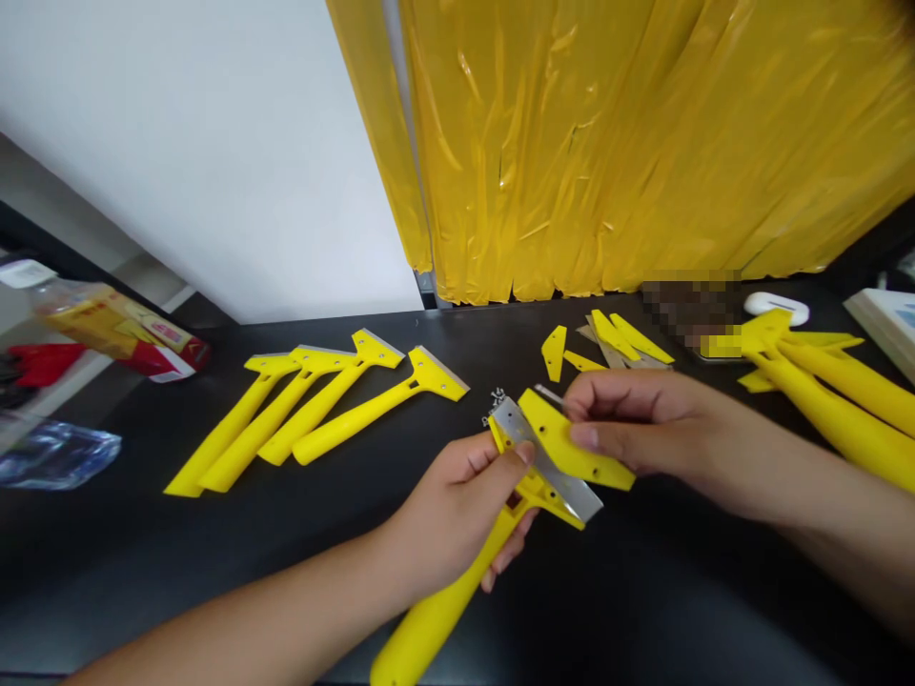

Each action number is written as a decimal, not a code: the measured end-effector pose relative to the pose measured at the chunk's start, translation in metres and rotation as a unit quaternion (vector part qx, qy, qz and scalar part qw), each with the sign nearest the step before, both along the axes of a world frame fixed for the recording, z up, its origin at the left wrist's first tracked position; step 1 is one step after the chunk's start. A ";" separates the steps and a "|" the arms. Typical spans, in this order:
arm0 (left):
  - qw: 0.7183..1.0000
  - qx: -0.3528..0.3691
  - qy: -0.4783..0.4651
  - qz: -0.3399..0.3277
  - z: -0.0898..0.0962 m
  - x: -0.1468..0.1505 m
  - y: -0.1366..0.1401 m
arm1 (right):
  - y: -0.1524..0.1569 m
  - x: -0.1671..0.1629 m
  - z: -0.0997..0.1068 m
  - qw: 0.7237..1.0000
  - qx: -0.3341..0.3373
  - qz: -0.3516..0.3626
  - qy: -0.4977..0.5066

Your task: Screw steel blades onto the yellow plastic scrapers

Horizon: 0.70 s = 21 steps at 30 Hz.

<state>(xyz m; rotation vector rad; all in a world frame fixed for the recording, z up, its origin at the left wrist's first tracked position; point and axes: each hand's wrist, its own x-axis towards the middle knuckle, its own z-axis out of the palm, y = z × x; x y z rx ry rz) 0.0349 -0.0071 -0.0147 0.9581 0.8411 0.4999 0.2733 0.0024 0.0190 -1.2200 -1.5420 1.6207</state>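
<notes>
My left hand (472, 505) is wrapped round a yellow scraper (443, 600) near its head, thumb pressing a flat grey blade (572, 488) onto the head. The handle points down towards me. Between thumb and fingers, my right hand (629, 414) pinches a yellow cover plate (564, 443) with small holes, tilted just above the blade. A thin metal piece (547, 393) pokes out beside the right fingers; its kind is hidden. A small pile of screws (498, 400) lies just behind the scraper's head.
Several scrapers with blades (321, 400) lie at left on the black table (214, 581). Loose cover plates (554, 354) and grey blades (604, 343) lie behind my right hand, yellow handles (843, 410) at right. A bottle (121, 329) lies far left; yellow plastic sheeting (607, 152) hangs behind.
</notes>
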 end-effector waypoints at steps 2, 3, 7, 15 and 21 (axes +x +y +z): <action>1.000 -0.002 -0.009 0.010 0.000 0.000 0.000 | -0.005 -0.012 -0.006 0.999 -0.031 -0.008 0.037; 1.000 -0.003 -0.016 0.016 -0.001 0.001 0.000 | -0.007 -0.017 -0.009 0.998 -0.035 -0.017 0.042; 0.997 -0.028 -0.044 0.048 -0.003 0.002 0.000 | -0.007 -0.025 -0.018 0.998 -0.022 -0.043 0.032; 0.997 -0.053 -0.059 0.017 -0.010 0.000 0.000 | -0.005 -0.027 -0.026 0.996 -0.045 -0.049 0.054; 0.996 -0.021 -0.082 0.007 -0.009 0.000 -0.002 | -0.004 -0.029 -0.028 0.997 -0.042 -0.037 0.055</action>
